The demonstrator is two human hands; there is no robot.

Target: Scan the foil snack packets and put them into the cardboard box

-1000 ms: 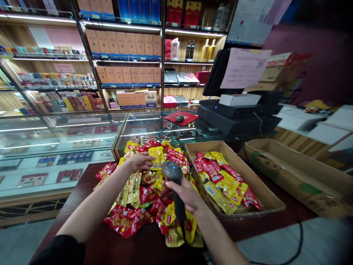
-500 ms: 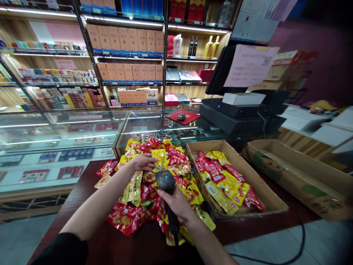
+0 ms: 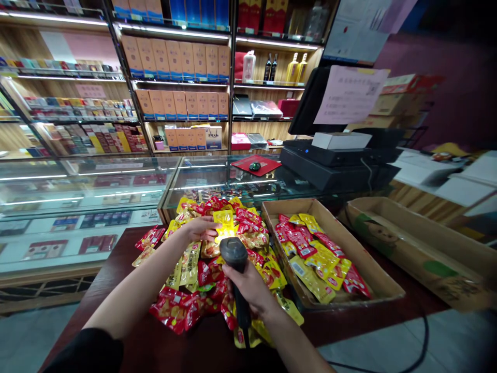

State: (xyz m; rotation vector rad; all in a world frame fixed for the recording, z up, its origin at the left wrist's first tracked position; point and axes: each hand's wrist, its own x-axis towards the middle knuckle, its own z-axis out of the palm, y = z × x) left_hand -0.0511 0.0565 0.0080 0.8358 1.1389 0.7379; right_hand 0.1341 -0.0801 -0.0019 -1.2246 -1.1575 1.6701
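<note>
Handheld barcode scanner (image 3: 234, 255), one, clasped in the right hand (image 3: 250, 290), with the fingers closed around its black handle. It sits above the middle of the heap, long axis nearly upright and tilted slightly, head upward and forward, butt end down toward the person. Its glow falls on one yellow sachet (image 3: 224, 220). Left hand (image 3: 196, 229), one, lies open on the pile, fingers together, just beside the lit sachet. One loose heap of red and yellow sachets (image 3: 190, 264), too many to count, covers the dark red counter (image 3: 155, 349). One cardboard tray (image 3: 297, 207) of similar sachets stands to the right; one shallow cardboard box (image 3: 419, 243) lies beyond it.
</note>
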